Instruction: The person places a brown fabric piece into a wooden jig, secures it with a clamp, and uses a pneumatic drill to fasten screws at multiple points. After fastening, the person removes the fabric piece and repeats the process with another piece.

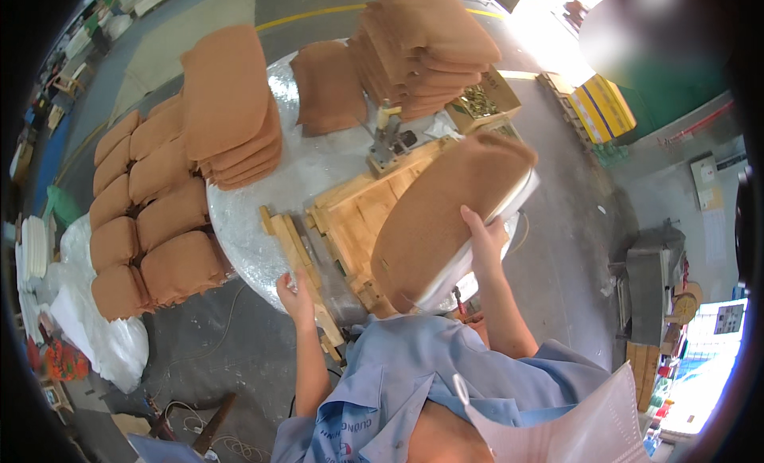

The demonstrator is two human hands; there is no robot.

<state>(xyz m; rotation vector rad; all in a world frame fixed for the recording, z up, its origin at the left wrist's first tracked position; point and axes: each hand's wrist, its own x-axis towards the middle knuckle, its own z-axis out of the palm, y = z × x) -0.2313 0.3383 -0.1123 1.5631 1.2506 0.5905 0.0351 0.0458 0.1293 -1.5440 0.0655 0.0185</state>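
My right hand [485, 239] grips the edge of a brown fabric-covered cushion panel [446, 212]. The panel is tilted over a wooden jig [350, 216], and its white edge faces my right side. Lower on the left, my left hand [298, 297] is beside a narrow wooden bar [296, 252] at the table's edge. Its fingers are loosely curled and apart, with nothing visible in them. A metal clamp [390, 141] with a yellowish handle is mounted at the jig's far end. The panel hides part of the jig.
Brown panels are stacked on the plastic-wrapped round table [239, 224], in a left stack [227, 97] and a taller far stack [430, 33]. A cardboard box [485, 101] holds small brass-coloured pieces. More brown covered pieces [167, 180] are piled left of the table. Cables [227, 336] lie on the floor.
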